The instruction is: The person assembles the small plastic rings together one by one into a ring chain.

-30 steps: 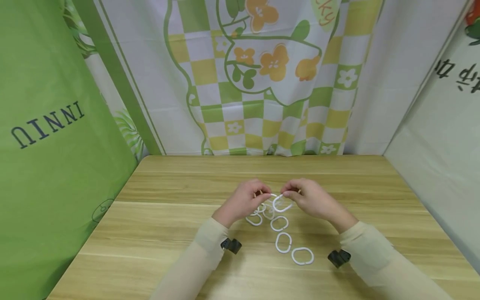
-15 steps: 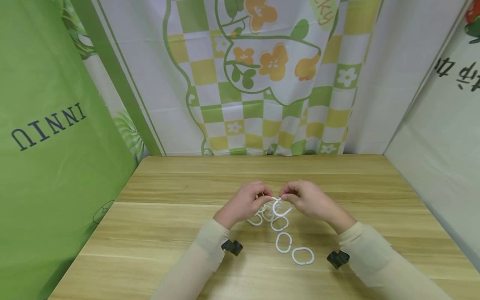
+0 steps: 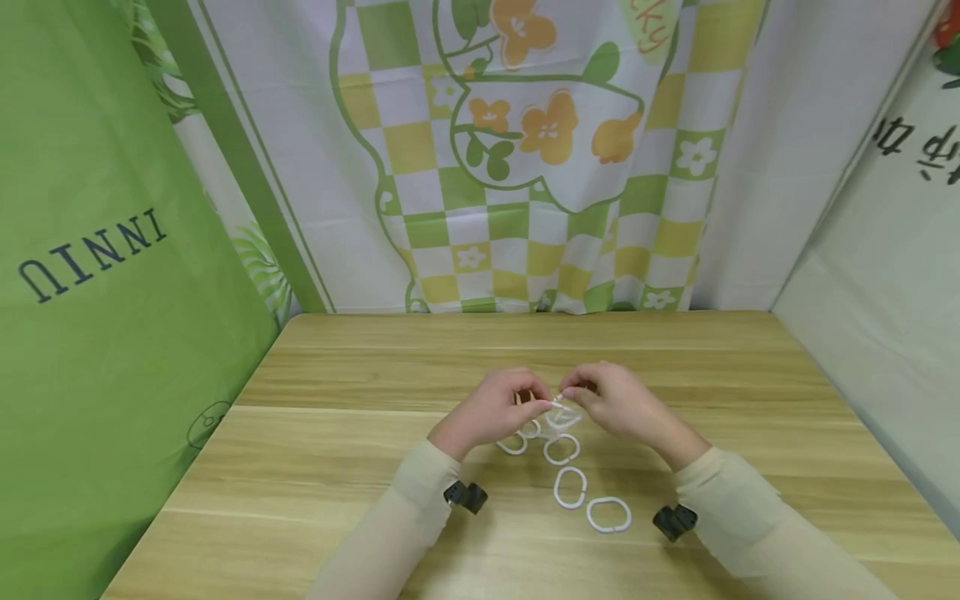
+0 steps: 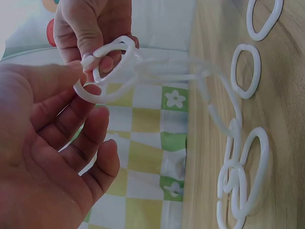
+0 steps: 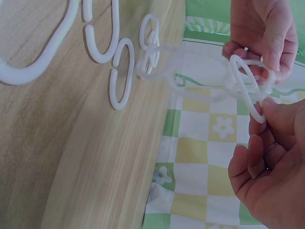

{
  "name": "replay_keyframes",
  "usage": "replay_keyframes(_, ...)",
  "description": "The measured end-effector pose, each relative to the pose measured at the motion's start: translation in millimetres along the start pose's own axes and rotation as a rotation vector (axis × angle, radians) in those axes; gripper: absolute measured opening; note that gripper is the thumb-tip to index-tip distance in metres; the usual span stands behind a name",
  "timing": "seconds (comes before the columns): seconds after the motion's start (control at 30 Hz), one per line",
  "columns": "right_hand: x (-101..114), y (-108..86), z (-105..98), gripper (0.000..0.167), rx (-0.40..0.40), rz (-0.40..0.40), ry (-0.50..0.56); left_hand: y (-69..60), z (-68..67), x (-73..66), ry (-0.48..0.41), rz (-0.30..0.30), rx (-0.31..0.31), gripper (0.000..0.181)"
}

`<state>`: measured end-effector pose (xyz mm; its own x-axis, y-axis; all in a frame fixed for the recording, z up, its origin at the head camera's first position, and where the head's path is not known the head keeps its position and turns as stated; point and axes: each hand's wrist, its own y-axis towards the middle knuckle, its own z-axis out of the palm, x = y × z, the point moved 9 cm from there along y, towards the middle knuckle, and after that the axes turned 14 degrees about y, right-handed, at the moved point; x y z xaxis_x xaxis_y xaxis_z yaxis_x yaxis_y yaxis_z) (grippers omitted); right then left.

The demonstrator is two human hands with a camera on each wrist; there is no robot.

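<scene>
The left grip (image 3: 495,410) pinches a white ring (image 4: 106,99), the right grip (image 3: 622,407) a second ring (image 4: 113,47), fingertips closer than before (loose rings (image 3: 557,487) lie on the counter (image 3: 322,467) below).

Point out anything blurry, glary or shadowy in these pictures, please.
Left wrist view: dangling links smeared and ghostly, upper left edge washed out; right wrist view: the same links smeared; head view: soft shadows on the table near the sleeves.
</scene>
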<state>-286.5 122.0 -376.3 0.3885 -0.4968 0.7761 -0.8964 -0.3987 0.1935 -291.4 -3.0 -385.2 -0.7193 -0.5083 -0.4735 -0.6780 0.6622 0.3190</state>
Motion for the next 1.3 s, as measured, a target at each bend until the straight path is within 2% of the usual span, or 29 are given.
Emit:
replay_keyframes(0.17, 1.3, 0.4, -3.5, 0.011, -0.037, 0.026, 0.042, -1.0, 1.5, 10.5, -0.043, -0.094, 0.027, 0.010)
replay_keyframes(0.27, 1.6, 0.5, -5.9, 0.012, -0.064, 0.040, 0.080, -1.2, 1.4, 16.0, -0.063, -0.153, 0.024, 0.014)
replay_keyframes(0.37, 1.0, 0.4, -7.5, 0.012, -0.093, 0.042, 0.117, -1.2, 0.7, 19.1, -0.074, -0.184, 0.006, 0.015)
replay_keyframes(0.57, 2.1, -1.1, -8.6, 0.011, -0.130, 0.015, 0.154, -1.6, -5.1, 19.9, -0.089, -0.187, -0.037, 0.014)
replay_keyframes(0.9, -1.4, -4.1, -8.2, 0.009, -0.159, 0.035, 0.207, -2.4, -10.0, 23.3, -0.114, -0.202, -0.049, 0.012)
replay_keyframes(1.1, -15.8, -11.6, -3.3, 0.009, -0.102, 0.055, 0.209, -3.9, -18.1, 31.3, -0.103, -0.206, -0.086, 0.015)
replay_keyframes(1.3, -35.1, -34.6, 15.7, 0.006, 0.116, 0.054, 0.105, -7.1, -30.5, 34.5, -0.102, -0.211, -0.122, 0.016)
